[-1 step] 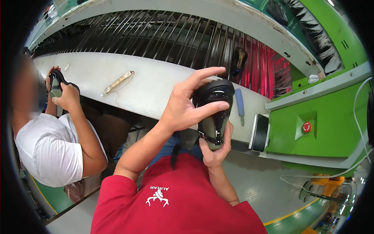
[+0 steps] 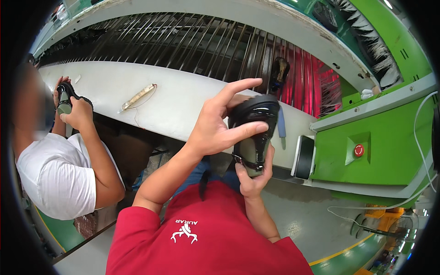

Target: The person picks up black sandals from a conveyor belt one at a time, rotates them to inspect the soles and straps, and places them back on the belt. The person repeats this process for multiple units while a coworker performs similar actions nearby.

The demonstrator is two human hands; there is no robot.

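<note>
On my feed the black shoe (image 2: pixel 257 143) runs lengthwise from just past twelve to just past six; my left hand (image 2: pixel 214 123) grasps its broad end from nine, my right hand (image 2: pixel 255 179) grips its narrow end at six.

At 9 o'clock, a person in a white shirt (image 2: pixel 59 183). At 10, 1 pale tool (image 2: pixel 139 97) with trailing thread on a white ledge (image 2: pixel 105 80). Beyond, from 10 to 1, gleaming metal bars (image 2: pixel 185 41). Toward 3, 1 blue-handled tool (image 2: pixel 281 123), then a green machine housing (image 2: pixel 389 142) with 1 red button (image 2: pixel 359 150).
</note>
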